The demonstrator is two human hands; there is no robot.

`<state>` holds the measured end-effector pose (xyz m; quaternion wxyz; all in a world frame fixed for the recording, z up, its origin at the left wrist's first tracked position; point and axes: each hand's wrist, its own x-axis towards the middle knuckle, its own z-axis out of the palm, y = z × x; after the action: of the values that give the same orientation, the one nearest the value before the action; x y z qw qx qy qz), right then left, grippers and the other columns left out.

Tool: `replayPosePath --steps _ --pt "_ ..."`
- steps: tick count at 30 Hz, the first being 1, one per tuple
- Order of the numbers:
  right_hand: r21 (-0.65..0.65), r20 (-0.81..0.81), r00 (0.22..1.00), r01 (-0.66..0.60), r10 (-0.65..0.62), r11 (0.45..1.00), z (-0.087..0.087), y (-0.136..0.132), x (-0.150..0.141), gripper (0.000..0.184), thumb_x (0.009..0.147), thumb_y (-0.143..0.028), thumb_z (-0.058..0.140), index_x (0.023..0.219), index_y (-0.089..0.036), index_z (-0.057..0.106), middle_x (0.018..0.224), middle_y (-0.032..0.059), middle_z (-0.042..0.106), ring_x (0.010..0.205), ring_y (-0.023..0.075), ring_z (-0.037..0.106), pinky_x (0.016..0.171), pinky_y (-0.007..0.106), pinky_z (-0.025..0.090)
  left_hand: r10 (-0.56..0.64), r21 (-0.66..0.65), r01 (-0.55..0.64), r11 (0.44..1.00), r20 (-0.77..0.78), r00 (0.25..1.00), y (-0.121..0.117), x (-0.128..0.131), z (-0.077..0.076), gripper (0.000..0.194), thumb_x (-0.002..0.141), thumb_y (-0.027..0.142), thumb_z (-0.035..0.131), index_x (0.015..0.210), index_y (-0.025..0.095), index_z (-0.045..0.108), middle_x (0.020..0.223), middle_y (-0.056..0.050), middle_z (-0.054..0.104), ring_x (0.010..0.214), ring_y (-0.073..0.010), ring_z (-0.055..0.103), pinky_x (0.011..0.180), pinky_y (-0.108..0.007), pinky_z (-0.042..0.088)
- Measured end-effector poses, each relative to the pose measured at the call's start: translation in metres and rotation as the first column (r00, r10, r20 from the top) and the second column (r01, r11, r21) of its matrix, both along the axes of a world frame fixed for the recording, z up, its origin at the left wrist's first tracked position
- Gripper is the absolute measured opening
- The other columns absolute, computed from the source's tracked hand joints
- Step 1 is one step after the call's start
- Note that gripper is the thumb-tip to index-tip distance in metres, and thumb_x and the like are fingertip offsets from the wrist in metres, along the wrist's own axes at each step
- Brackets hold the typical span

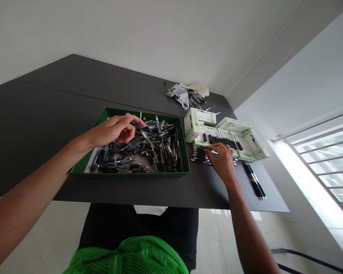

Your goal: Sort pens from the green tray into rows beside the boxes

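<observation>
My left hand [118,129] hovers over the left part of a green tray [131,175]. Its index finger stretches out above the pens while the other fingers curl loosely; I see nothing held in it. Many loose black and clear pens [165,154] lie jumbled in the tray. To the right, my right hand [221,158] reaches down to a row of pens [200,155] lying side by side on the table. Its thumb and fingertips are closed together at the far end of that row, on a pen, though the fingers partly hide it.
Behind the right hand stand light green pen boxes [193,125], one opened [255,142] with black-gripped pens [221,140] inside. Several dark pens [255,180] lie by the table's right edge. Grey and cream gloves [179,95] rest on more pens near the wall.
</observation>
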<state>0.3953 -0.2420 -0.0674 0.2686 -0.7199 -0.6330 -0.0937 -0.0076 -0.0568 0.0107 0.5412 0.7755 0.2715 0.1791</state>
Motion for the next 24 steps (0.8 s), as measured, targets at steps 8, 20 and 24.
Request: replayPosePath --steps 8,20,24 --pt "0.003 0.009 0.998 -0.06 0.06 0.998 0.0043 -0.0069 0.0004 0.025 0.103 -0.041 0.063 0.103 -0.028 0.085 0.107 0.0079 0.076 0.1 0.0295 0.058 0.093 0.048 0.041 -0.008 0.013 0.007 1.0 0.024 1.0 0.0013 -0.0009 -0.0031 0.069 0.107 0.071 0.028 0.125 0.015 0.064 0.062 -0.002 0.057 0.047 -0.0141 0.048 0.044 -0.025 0.041" --pt "0.0 0.066 0.996 -0.055 0.055 0.999 0.0041 -0.0025 0.0031 0.019 0.102 -0.038 0.067 0.104 -0.029 0.084 0.112 0.0048 0.079 0.101 0.0292 0.057 0.089 0.046 0.039 0.003 -0.015 -0.003 1.0 0.007 1.0 0.0016 -0.0011 -0.0025 0.067 0.107 0.071 0.029 0.123 0.018 0.065 0.062 -0.002 0.057 0.049 -0.0143 0.046 0.046 -0.025 0.039" --pt "-0.016 0.079 0.996 -0.05 0.051 0.999 0.0028 -0.0016 0.0036 0.021 0.102 -0.039 0.065 0.102 -0.029 0.084 0.112 0.0057 0.079 0.103 0.0303 0.058 0.089 0.047 0.038 0.007 -0.012 -0.007 1.0 0.008 1.0 0.0005 -0.0005 -0.0012 0.067 0.107 0.072 0.029 0.121 0.018 0.066 0.062 -0.003 0.057 0.049 -0.0145 0.046 0.045 -0.026 0.039"
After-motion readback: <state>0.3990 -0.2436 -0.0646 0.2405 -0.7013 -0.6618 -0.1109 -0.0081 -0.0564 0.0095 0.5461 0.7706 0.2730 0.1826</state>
